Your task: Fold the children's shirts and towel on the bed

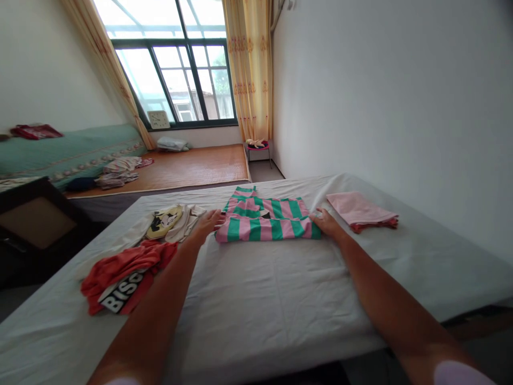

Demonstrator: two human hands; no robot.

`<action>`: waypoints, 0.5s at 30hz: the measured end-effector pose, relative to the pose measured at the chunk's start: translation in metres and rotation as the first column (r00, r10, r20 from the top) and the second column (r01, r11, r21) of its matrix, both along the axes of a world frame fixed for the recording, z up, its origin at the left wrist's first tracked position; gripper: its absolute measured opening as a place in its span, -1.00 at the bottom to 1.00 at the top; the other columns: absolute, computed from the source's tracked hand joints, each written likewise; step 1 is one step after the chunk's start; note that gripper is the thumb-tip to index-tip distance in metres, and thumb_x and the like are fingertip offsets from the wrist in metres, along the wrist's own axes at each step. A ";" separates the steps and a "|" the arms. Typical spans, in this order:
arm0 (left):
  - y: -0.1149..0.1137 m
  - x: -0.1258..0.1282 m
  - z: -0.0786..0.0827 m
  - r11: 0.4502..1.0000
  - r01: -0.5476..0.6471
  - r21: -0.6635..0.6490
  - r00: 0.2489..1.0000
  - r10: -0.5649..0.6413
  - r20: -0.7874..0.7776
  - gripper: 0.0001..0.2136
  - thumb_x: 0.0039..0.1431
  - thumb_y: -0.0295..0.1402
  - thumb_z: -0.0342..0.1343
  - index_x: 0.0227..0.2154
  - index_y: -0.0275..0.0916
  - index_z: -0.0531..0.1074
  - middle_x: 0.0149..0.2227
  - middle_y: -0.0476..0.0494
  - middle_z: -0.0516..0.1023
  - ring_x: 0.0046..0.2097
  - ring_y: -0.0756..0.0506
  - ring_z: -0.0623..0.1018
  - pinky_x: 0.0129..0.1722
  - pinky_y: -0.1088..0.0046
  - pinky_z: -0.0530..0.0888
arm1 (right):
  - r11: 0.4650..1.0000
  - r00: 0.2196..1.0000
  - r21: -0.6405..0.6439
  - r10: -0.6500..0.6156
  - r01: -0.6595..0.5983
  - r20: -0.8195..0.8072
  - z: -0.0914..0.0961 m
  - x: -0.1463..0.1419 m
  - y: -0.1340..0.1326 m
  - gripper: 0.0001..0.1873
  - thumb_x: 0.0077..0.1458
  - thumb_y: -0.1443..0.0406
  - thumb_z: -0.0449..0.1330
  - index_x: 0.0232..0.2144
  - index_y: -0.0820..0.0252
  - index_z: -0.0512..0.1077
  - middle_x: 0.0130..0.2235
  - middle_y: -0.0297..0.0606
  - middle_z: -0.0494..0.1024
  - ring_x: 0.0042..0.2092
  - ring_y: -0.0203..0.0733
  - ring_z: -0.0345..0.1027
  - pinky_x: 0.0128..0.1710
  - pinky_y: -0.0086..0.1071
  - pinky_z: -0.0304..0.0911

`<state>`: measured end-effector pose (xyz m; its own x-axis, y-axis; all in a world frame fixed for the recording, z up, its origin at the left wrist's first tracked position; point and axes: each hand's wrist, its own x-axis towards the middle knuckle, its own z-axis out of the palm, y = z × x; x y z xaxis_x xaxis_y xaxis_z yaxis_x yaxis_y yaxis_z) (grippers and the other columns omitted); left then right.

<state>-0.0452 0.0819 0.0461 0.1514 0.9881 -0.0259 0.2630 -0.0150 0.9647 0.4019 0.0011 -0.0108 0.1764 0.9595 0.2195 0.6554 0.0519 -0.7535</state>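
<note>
A pink-and-green striped garment (276, 227) lies partly folded across the white sheet in front of me, its near part doubled into a flat band. One striped piece, seemingly a sleeve, sticks out at its far left, and a small dark patch shows in the middle. At the garment's left edge is my left hand (210, 220), fingers stretched out and apart. My right hand (325, 221) rests at the opposite edge with its fingers extended against the cloth. Neither hand visibly grips the fabric.
To the right lies a folded pink cloth (358, 208). On the left are a crumpled red garment (132, 267) with lettering and a beige garment (182, 222) with a yellow print. Beyond stand another bed (200, 166) and a pink stool (258, 146); a wall (393, 107) runs along the right.
</note>
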 end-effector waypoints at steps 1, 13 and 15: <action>-0.006 -0.003 -0.007 0.999 0.032 0.029 0.993 -0.029 -0.111 -0.48 0.08 0.07 0.05 -0.09 -0.29 0.35 -0.20 -0.25 0.55 -0.23 -0.10 0.55 -0.34 0.44 0.46 | 0.998 0.997 -0.040 0.041 -0.044 -0.072 0.000 0.001 -0.004 -0.33 0.17 0.10 0.06 0.22 0.32 0.04 -0.26 -0.08 0.58 -0.32 -0.14 0.50 -0.41 -0.37 0.37; -0.036 0.000 -0.026 0.920 0.183 0.346 0.750 0.097 -0.654 -0.56 0.16 -0.20 -0.01 0.09 -0.17 0.35 -0.13 -0.17 0.55 -0.09 -0.16 0.51 -0.11 0.39 0.38 | 0.989 0.998 0.142 0.032 -0.040 0.055 0.007 -0.020 -0.015 -0.66 0.14 0.23 -0.01 -0.08 0.12 0.43 -0.09 -0.21 0.54 -0.08 -0.12 0.42 -0.03 -0.22 0.27; -0.037 -0.006 -0.021 0.901 0.242 0.361 0.787 0.036 -0.616 -0.61 0.15 -0.21 -0.02 0.00 -0.21 0.45 -0.13 -0.17 0.55 -0.12 -0.15 0.50 -0.09 0.38 0.38 | 0.985 0.999 0.168 0.020 -0.028 0.047 0.010 -0.018 -0.016 -0.67 0.14 0.22 0.00 -0.12 0.15 0.45 -0.10 -0.20 0.55 -0.09 -0.12 0.41 -0.03 -0.24 0.25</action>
<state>-0.0514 0.0451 0.0254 0.3434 0.9065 0.2456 0.7509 -0.4220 0.5080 0.3839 -0.0146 -0.0012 0.1396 0.9121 0.3853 0.6857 0.1917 -0.7022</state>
